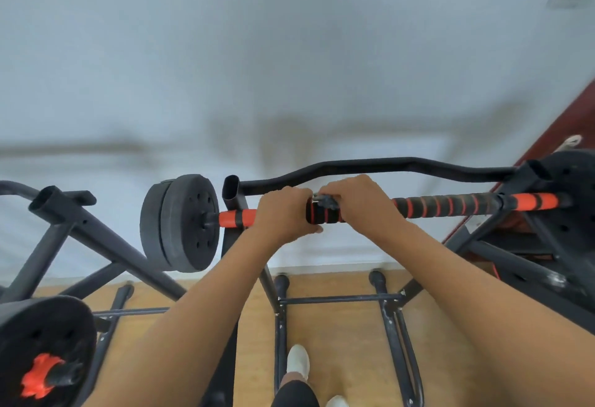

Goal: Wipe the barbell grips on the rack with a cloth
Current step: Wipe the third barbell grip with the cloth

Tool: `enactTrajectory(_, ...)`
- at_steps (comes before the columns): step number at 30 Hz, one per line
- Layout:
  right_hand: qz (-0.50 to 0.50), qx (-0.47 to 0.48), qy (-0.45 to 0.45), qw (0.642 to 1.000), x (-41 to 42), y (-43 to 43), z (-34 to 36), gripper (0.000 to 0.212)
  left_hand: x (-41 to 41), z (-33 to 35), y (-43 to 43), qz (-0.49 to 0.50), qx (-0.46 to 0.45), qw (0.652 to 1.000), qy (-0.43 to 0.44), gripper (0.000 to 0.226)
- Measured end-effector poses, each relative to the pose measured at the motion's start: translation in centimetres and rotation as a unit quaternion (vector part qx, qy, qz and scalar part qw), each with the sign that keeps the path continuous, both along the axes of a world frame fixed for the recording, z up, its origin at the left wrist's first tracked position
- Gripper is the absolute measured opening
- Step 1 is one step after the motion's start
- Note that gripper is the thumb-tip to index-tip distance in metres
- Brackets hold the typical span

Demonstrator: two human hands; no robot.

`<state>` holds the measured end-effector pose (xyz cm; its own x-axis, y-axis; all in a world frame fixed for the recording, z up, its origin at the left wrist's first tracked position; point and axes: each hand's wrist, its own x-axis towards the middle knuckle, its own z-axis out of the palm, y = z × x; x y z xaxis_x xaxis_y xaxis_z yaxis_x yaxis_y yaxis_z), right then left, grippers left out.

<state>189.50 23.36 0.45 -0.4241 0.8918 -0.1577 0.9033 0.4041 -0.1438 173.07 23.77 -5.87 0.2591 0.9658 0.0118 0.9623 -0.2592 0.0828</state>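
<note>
A barbell with a black foam grip wound in orange stripes lies across the black rack, level with my hands. My left hand is closed around the bar near its left end, just right of the rack upright. My right hand is closed over the bar beside it, with a small grey bunch of cloth showing under its fingers. A thick black and orange foam section sits between the two hands. Most of the cloth is hidden by my right hand.
Black weight plates hang on the bar's left end. A curved black bar runs behind the barbell. A second barbell with an orange collar lies at lower left. Rack legs stand on a wooden floor, with my white shoe below.
</note>
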Motion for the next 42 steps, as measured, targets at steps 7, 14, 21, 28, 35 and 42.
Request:
enactTrajectory(7,-0.054,-0.045,0.082,0.994,-0.2,1.2,0.1,0.022,2.2,-1.6,-1.3,0.054,0.107,0.990,0.076,0.014)
enactTrajectory(14,-0.011,-0.028,-0.003,1.000,-0.2,0.6,-0.3,0.019,1.5,1.1,1.9,0.012,-0.197,0.980,0.033,0.027)
enactTrajectory(21,0.008,-0.014,-0.056,0.998,-0.3,-0.5,-0.7,0.037,0.4,1.1,3.7,-0.047,-0.333,0.938,-0.080,0.025)
enactTrajectory(28,0.010,-0.022,-0.062,0.998,-0.4,1.1,0.1,0.021,0.8,0.1,0.9,-0.022,-0.029,0.999,0.022,0.022)
enactTrajectory(35,-0.066,-0.055,0.057,0.995,-1.0,1.8,-0.3,0.027,1.9,-1.6,-1.0,0.037,0.073,0.995,0.053,0.012)
enactTrajectory(42,-0.073,-0.046,0.015,0.996,-1.7,1.2,-0.6,0.011,1.4,0.5,2.2,0.026,-0.197,0.980,0.021,0.011)
